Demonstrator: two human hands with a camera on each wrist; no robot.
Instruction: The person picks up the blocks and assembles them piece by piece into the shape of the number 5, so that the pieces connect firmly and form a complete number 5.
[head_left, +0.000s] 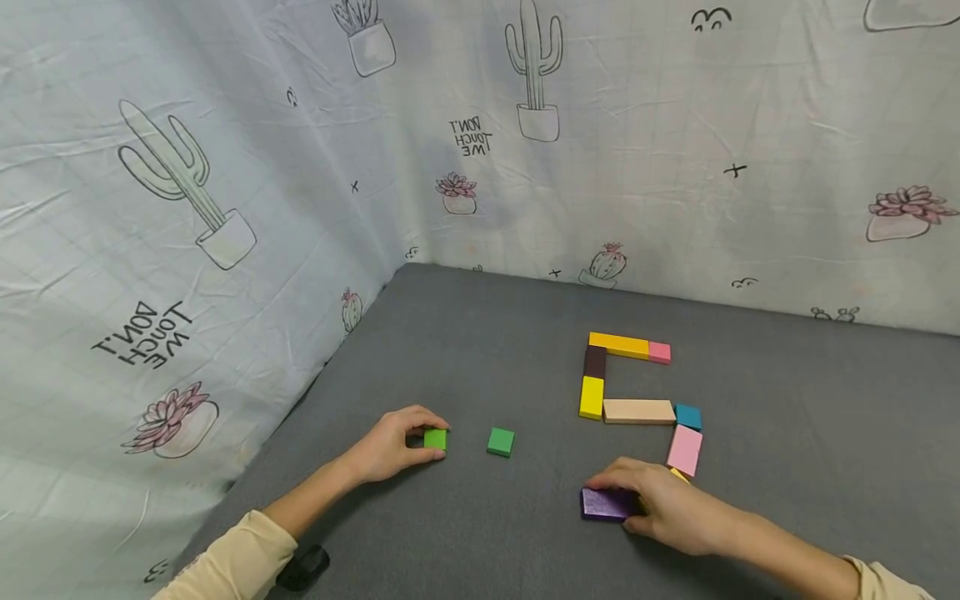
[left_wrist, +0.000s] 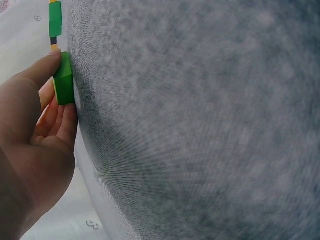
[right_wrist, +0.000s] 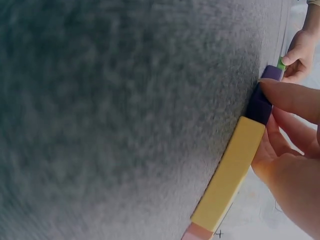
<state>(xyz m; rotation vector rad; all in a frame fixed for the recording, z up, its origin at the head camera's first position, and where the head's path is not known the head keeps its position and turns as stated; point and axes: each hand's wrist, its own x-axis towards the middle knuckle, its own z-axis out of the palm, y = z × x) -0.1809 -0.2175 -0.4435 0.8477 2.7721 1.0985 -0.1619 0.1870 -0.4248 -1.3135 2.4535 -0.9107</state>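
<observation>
My left hand [head_left: 392, 443] pinches a light green block [head_left: 435, 440] between thumb and fingers, on the grey surface. A darker green block [head_left: 501, 442] lies just to its right, apart from it. In the right wrist view, my right hand [right_wrist: 295, 132] holds a purple block [right_wrist: 260, 105] by its sides. One end of that block meets a long yellow block [right_wrist: 227, 175]. From the head view, the right hand covers most of the yellow block, and a pink block [head_left: 685, 451] lies just beyond.
Beyond the pink block, a chain of blocks continues: blue [head_left: 687, 416], beige [head_left: 639, 411], yellow [head_left: 592, 397], dark brown [head_left: 595, 362], orange-yellow [head_left: 618, 345] and small pink [head_left: 659, 352]. A black object [head_left: 303, 568] lies by the left sleeve. Cactus-print cloth [head_left: 645, 200] hangs behind.
</observation>
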